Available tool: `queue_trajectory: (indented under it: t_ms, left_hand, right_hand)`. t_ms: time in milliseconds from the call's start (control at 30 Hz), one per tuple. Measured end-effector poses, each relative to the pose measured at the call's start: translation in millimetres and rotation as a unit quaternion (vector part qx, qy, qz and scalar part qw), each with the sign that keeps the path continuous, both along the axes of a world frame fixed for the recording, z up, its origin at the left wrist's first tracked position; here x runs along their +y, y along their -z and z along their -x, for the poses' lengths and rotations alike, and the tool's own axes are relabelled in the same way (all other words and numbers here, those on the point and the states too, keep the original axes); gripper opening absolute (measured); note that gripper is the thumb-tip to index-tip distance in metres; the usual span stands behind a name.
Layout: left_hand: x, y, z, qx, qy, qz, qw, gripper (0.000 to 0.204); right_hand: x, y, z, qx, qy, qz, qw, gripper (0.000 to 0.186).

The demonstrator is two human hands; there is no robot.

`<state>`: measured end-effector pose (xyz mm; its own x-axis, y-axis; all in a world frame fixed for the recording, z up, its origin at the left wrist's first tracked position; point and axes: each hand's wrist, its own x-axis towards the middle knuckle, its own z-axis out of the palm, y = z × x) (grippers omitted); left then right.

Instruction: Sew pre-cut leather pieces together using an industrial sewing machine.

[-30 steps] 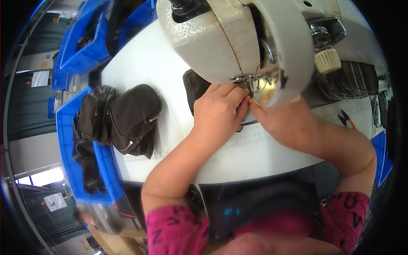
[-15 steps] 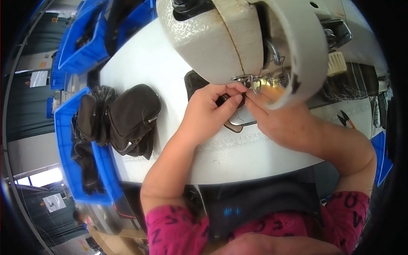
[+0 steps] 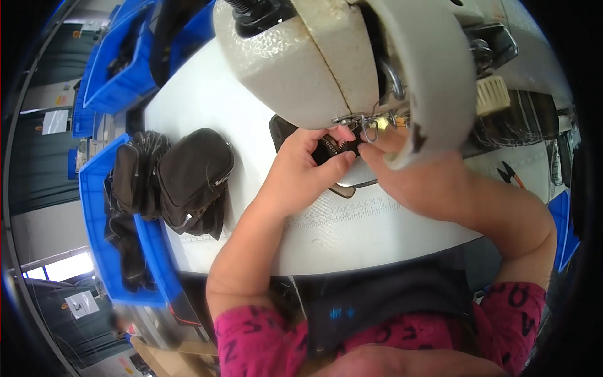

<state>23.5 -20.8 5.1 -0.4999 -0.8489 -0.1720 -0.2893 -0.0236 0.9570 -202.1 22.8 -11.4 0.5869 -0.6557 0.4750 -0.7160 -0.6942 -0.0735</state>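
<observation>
While in left hand (image 3: 303, 168), zipper (image 3: 328, 145)

Pouches (image 3: 195, 169) lie at the left edge of the table (image 3: 352, 251), beside a bin (image 3: 94, 207). Snips (image 3: 513, 175) lie near the right edge, the sewing machine (image 3: 301, 69) behind.

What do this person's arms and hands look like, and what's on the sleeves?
The left sleeve and right sleeve are short and bright pink, printed with dark letters. The left hand and right hand are bare, without gloves.
</observation>
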Motion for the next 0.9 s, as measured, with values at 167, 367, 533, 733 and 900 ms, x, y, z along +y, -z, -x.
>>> queue_trajectory:
  t_ms: [167, 367, 533, 733, 900]
  left_hand:
    - [-5, 5, -5, 0.038, -0.007, -0.039, 0.998, 0.021]
    - [-3, 4, -2, 0.004, -0.007, -0.022, 1.0, 0.024]
    - [1, -15, 4, 0.02, 0.042, -0.063, 0.997, 0.032]
    - [5, -1, 5, -0.095, 0.113, 0.161, 0.976, 0.037]
    - [10, 9, 13, -0.148, 0.075, 0.311, 0.936, 0.03]
  right_hand:
    - [6, -1, 0, 0.015, -0.034, -0.037, 0.999, 0.019]
    - [9, 4, -1, -0.007, -0.066, -0.087, 0.994, 0.016]
    - [9, 1, -1, -0.005, -0.059, -0.083, 0.995, 0.014]
    - [12, -2, -1, 0.001, -0.064, -0.061, 0.996, 0.01]
    - [12, -5, 0, 0.016, -0.067, -0.07, 0.995, 0.01]
